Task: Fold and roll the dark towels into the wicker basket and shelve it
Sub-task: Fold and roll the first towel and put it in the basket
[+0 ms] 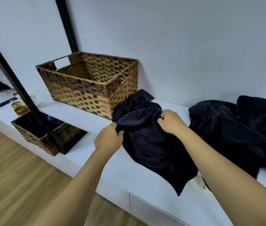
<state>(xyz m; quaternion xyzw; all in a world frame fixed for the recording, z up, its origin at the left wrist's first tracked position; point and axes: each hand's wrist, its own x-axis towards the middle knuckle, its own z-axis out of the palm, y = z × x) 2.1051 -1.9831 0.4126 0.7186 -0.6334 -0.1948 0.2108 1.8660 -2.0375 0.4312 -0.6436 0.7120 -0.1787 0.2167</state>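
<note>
1. Dark towel (147,141) lies crumpled on the white counter (112,173), touching the wicker basket (88,84).
2. Left hand (109,137) pinches its left edge; right hand (171,121) grips a bunched fold.
3. Basket interior appears empty; more dark towels (236,132) are heaped at right.

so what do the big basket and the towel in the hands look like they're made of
Wicker basket: woven natural fibre, likely rattan or seagrass, matte, with tan and dark brown strands in a checker weave. Dark towel: soft, matte navy-black cloth, probably terry or microfibre; it bunches where the left hand and right hand grip it.
</note>
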